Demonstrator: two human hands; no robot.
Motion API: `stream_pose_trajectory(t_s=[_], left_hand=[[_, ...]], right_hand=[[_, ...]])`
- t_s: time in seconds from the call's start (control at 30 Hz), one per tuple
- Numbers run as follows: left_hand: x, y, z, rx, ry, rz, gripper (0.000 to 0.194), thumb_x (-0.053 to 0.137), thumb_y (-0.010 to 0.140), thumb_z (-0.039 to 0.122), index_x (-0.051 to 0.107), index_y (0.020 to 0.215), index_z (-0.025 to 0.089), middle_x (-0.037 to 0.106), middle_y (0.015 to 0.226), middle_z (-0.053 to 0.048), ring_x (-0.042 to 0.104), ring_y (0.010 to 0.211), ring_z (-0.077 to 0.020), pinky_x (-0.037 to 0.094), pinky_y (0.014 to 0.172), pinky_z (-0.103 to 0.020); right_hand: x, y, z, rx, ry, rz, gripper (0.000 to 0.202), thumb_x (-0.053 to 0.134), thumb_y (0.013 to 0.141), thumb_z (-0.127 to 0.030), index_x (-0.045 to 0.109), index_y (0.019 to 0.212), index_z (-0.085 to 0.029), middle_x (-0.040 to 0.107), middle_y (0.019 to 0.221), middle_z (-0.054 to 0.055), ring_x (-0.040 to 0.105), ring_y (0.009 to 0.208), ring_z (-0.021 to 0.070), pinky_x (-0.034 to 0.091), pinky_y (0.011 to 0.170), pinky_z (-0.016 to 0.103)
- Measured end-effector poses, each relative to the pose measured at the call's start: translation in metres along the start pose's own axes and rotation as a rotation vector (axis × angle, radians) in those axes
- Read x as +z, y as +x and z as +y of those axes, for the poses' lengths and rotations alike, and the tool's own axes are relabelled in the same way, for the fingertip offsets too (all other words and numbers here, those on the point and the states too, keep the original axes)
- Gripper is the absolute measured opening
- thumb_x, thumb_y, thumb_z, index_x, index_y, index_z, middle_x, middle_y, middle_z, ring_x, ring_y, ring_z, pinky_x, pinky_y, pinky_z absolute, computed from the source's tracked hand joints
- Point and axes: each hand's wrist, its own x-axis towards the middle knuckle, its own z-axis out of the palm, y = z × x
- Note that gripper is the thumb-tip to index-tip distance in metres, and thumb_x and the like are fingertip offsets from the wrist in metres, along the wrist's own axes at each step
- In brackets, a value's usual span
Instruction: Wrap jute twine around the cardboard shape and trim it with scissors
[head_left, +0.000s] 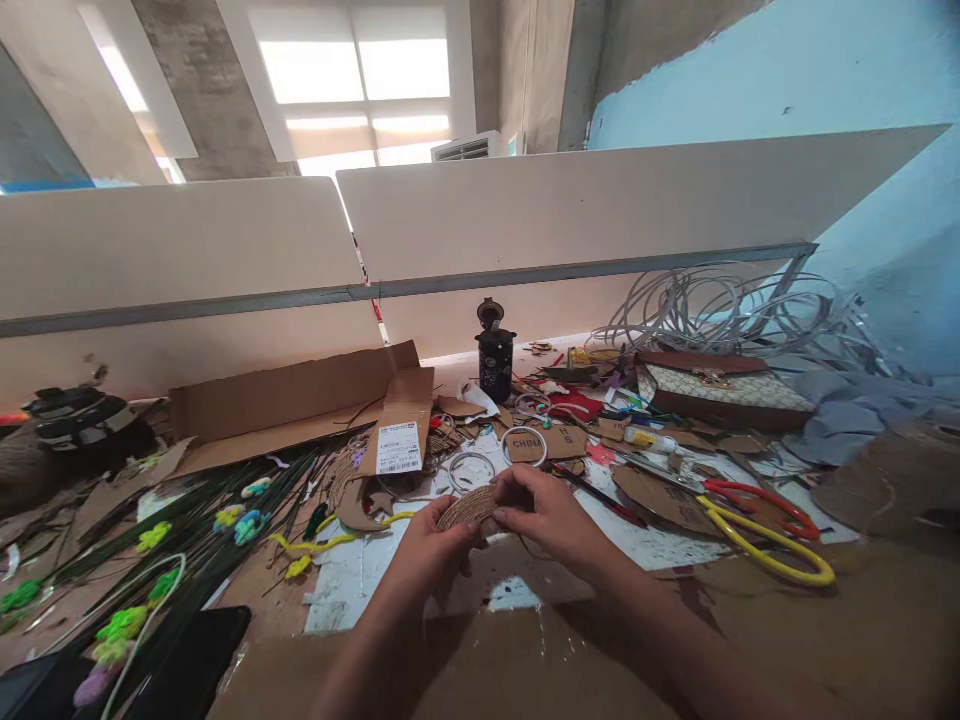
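Observation:
A small piece wrapped in tan twine [469,508] is held between my two hands above the front of the table. My left hand [435,548] grips its left and lower side, thumb on top. On its right end, my right hand [536,508] has thumb and fingers pinched together. Just behind the piece lie a pale ring [523,431] and a thinner wire ring [452,473]. Beyond my right hand are a dark pointed tool [600,497] and large scissors with red and yellow handles [765,552].
A cardboard box [300,395] stands at the back left, a black bottle [495,365] with raised lid at the back centre. Further right are a handbag [724,390] and coiled wire [697,305]. Crochet flowers [247,527] and a black phone [199,655] lie left.

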Motion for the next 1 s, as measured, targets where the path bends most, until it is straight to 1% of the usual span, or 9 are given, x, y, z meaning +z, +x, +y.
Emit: stream_pose_trajectory(t_s=[0.1, 0.2, 0.3, 0.43, 0.53, 0.73, 0.87, 0.93, 1.0], left_hand=[[-0.001, 0.000, 0.000, 0.001, 0.023, -0.010, 0.046, 0.079, 0.061, 0.051, 0.060, 0.089, 0.019, 0.064, 0.068, 0.000, 0.053, 0.049, -0.0112, 0.043, 0.046, -0.023], [0.000, -0.002, 0.000, -0.008, 0.102, 0.006, 0.044, 0.079, 0.063, 0.050, 0.061, 0.088, 0.018, 0.062, 0.067, 0.001, 0.056, 0.051, -0.0126, 0.047, 0.048, -0.025], [0.004, -0.004, 0.001, 0.020, 0.164, 0.024, 0.041, 0.081, 0.064, 0.047, 0.060, 0.083, 0.018, 0.061, 0.065, 0.002, 0.056, 0.051, -0.0121, 0.047, 0.049, -0.025], [0.004, -0.004, 0.001, 0.055, 0.074, 0.043, 0.041, 0.081, 0.064, 0.044, 0.060, 0.088, 0.017, 0.062, 0.067, 0.002, 0.056, 0.052, -0.0115, 0.046, 0.050, -0.023], [0.000, -0.002, 0.001, 0.045, -0.007, 0.054, 0.044, 0.082, 0.061, 0.041, 0.059, 0.091, 0.018, 0.063, 0.067, 0.001, 0.056, 0.053, -0.0124, 0.046, 0.050, -0.024], [0.000, -0.001, 0.001, 0.019, -0.026, 0.037, 0.040, 0.080, 0.060, 0.038, 0.056, 0.086, 0.019, 0.061, 0.064, 0.003, 0.056, 0.051, -0.0126, 0.046, 0.050, -0.025], [0.002, 0.000, -0.002, 0.011, 0.003, 0.041, 0.038, 0.078, 0.063, 0.039, 0.059, 0.089, 0.018, 0.064, 0.066, 0.000, 0.059, 0.053, -0.0148, 0.046, 0.050, -0.025], [0.004, -0.001, -0.003, 0.017, 0.025, 0.058, 0.036, 0.077, 0.065, 0.039, 0.060, 0.089, 0.018, 0.064, 0.066, 0.000, 0.060, 0.055, -0.0153, 0.047, 0.051, -0.025], [0.006, -0.002, -0.002, 0.014, 0.023, 0.050, 0.035, 0.076, 0.066, 0.039, 0.061, 0.089, 0.018, 0.063, 0.066, 0.001, 0.059, 0.054, -0.0146, 0.047, 0.052, -0.026]], right_hand=[[0.002, -0.002, -0.002, 0.028, 0.019, -0.024, 0.009, 0.067, 0.078, -0.015, 0.060, 0.083, -0.021, 0.064, 0.078, -0.001, 0.059, 0.074, 0.0167, 0.041, 0.065, 0.026], [0.004, -0.005, -0.007, -0.006, -0.024, -0.015, 0.013, 0.065, 0.076, -0.010, 0.061, 0.082, -0.020, 0.063, 0.080, -0.001, 0.058, 0.076, 0.0166, 0.041, 0.067, 0.026], [0.006, -0.007, -0.009, -0.045, -0.047, -0.026, 0.016, 0.063, 0.074, -0.007, 0.061, 0.083, -0.020, 0.063, 0.083, -0.001, 0.058, 0.079, 0.0168, 0.042, 0.070, 0.027], [0.003, -0.004, -0.008, -0.027, 0.020, -0.035, 0.015, 0.066, 0.078, -0.013, 0.062, 0.090, -0.021, 0.066, 0.089, 0.000, 0.060, 0.083, 0.0179, 0.044, 0.073, 0.028], [0.001, -0.001, -0.006, 0.023, 0.050, -0.011, 0.021, 0.069, 0.078, -0.018, 0.061, 0.097, -0.021, 0.067, 0.092, 0.001, 0.062, 0.084, 0.0188, 0.045, 0.073, 0.028], [0.003, -0.003, -0.008, 0.011, 0.114, -0.030, 0.025, 0.068, 0.073, -0.012, 0.059, 0.094, -0.020, 0.067, 0.095, 0.001, 0.063, 0.090, 0.0197, 0.045, 0.079, 0.029], [0.003, -0.004, -0.011, -0.009, 0.033, -0.019, 0.021, 0.066, 0.076, -0.011, 0.060, 0.094, -0.021, 0.067, 0.094, 0.001, 0.062, 0.089, 0.0199, 0.044, 0.078, 0.030], [0.002, -0.005, -0.012, -0.023, -0.026, -0.017, 0.019, 0.066, 0.078, -0.012, 0.060, 0.093, -0.021, 0.066, 0.094, 0.002, 0.061, 0.088, 0.0201, 0.043, 0.077, 0.030], [0.002, -0.005, -0.013, -0.029, -0.049, -0.019, 0.018, 0.066, 0.078, -0.011, 0.061, 0.092, -0.020, 0.066, 0.093, 0.002, 0.061, 0.088, 0.0200, 0.043, 0.076, 0.030]])
